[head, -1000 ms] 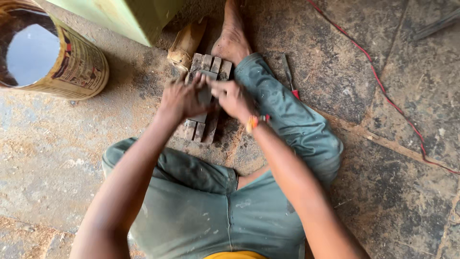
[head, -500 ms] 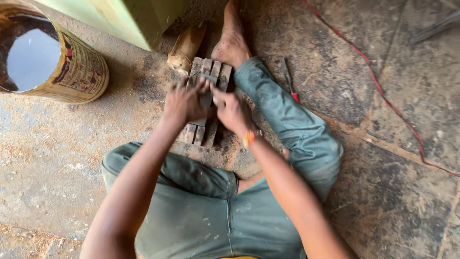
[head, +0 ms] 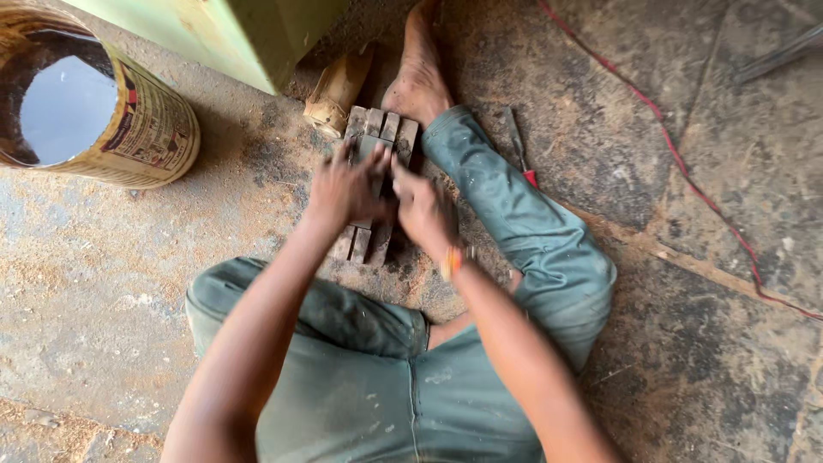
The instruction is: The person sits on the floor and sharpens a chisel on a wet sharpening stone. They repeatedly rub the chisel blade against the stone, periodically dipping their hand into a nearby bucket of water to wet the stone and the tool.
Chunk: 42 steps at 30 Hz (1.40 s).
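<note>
**Where everything lay**

The wooden strips [head: 375, 184] lay on the floor [head: 703, 283] between my knees; my left hand [head: 343, 190] and right hand [head: 426, 213] rested on them; my foot [head: 417, 81] beyond; the tin [head: 94, 111] far left; the screwdriver [head: 519, 146] right.

Grey-brown weathered wooden slats [head: 377, 137], dark gaps between.
Dusty green trousers [head: 523, 231], pale flecks and smears.
Orange-yellow wristband [head: 452, 261].
Yellowish tin can [head: 150, 137], printed label with red and dark patches; dark liquid inside, pale blue-white reflection.
Pale green box [head: 231, 34], scuffed.
Tan wooden block [head: 336, 93].
Red cord [head: 677, 159] across mottled grey-brown stone floor [head: 729, 343]; sandy tan dust at left.
Red-handled tool [head: 520, 154], grey shaft.
</note>
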{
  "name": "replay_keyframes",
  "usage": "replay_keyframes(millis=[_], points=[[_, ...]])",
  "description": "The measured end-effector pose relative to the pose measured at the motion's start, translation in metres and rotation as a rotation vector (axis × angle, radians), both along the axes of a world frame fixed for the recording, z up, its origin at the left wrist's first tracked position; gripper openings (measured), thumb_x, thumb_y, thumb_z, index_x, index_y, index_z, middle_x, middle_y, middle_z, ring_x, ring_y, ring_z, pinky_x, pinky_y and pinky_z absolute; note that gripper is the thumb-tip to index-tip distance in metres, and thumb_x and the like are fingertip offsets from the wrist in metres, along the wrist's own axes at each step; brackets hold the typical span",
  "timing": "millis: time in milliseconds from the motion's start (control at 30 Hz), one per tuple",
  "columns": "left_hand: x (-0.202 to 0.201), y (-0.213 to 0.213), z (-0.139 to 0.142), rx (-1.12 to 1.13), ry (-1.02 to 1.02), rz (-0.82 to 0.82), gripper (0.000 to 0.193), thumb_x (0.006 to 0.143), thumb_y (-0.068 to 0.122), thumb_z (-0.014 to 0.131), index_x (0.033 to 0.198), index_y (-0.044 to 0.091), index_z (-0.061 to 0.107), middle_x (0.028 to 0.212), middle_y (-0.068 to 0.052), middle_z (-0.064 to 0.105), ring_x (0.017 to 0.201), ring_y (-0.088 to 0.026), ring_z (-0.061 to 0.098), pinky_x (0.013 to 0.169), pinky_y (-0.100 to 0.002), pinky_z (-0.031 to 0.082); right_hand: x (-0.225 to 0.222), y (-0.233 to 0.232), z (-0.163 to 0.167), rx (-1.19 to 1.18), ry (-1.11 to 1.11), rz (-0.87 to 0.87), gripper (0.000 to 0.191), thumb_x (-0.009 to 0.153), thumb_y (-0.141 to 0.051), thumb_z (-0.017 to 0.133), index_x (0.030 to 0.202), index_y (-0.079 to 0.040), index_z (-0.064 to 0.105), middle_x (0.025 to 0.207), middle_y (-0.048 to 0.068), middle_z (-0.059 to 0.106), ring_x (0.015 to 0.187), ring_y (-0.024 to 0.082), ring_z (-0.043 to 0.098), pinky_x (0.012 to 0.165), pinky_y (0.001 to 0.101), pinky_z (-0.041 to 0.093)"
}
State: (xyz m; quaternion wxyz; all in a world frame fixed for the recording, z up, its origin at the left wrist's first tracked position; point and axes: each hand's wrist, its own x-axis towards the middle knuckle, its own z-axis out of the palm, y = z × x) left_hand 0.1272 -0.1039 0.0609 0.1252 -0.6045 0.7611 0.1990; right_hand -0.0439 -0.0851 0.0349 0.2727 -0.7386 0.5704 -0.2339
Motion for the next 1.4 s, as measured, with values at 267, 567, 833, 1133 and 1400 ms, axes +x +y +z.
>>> replay_keyframes(millis=[267, 567, 833, 1133, 1400], points=[[0.002, 0.108, 0.015, -0.062, 0.087, 0.06, 0.103, 0.078, 0.067, 0.066, 0.161, 0.026, 0.022, 0.168, 0.004, 0.02, 0.154, -0.035, 0.021, 0.119, -0.057, 0.025, -0.001, 0.085, 0.012, -0.023, -0.154, 0.131, 0.048, 0.101, -0.005, 0.057, 0.148, -0.014, 0.057, 0.1, 0.016, 0.077, 0.077, 0.024, 0.078, 0.06, 0.0334, 0.062], [-0.002, -0.018, -0.008, 0.023, 0.013, 0.013, 0.1, 0.08, 0.071, 0.06, 0.161, 0.029, 0.019, 0.168, 0.002, 0.019, 0.153, -0.036, 0.019, 0.119, -0.055, 0.025, 0.001, -0.018, 0.006, -0.114, -0.053, 0.087, 0.036, 0.097, -0.01, 0.067, 0.133, -0.012, 0.069, 0.118, 0.015, 0.076, 0.085, 0.026, 0.078, 0.066, 0.035, 0.061], [0.012, 0.147, -0.006, -0.111, 0.195, 0.201, 0.103, 0.072, 0.062, 0.071, 0.159, 0.025, 0.03, 0.166, 0.002, 0.03, 0.153, -0.035, 0.024, 0.119, -0.054, 0.026, -0.001, 0.086, 0.008, 0.221, -0.007, 0.184, 0.049, 0.095, -0.006, 0.054, 0.142, -0.016, 0.063, 0.104, 0.016, 0.076, 0.081, 0.027, 0.078, 0.067, 0.0396, 0.061], [0.012, -0.006, -0.003, 0.058, 0.071, 0.139, 0.097, 0.084, 0.085, 0.045, 0.162, 0.03, 0.025, 0.167, -0.001, 0.028, 0.152, -0.033, 0.03, 0.12, -0.056, 0.029, 0.006, -0.034, 0.019, 0.295, 0.264, 0.093, 0.041, 0.103, -0.02, 0.058, 0.143, -0.026, 0.065, 0.106, 0.023, 0.076, 0.081, 0.035, 0.076, 0.074, 0.0411, 0.058], [0.019, 0.137, -0.011, -0.102, 0.175, 0.199, 0.1, 0.077, 0.069, 0.067, 0.158, 0.024, 0.032, 0.163, 0.001, 0.031, 0.152, -0.037, 0.024, 0.119, -0.06, 0.023, 0.001, 0.074, 0.012, 0.275, 0.029, 0.248, 0.052, 0.092, -0.008, 0.053, 0.14, -0.024, 0.065, 0.104, 0.012, 0.081, 0.08, 0.025, 0.078, 0.069, 0.0362, 0.061]])
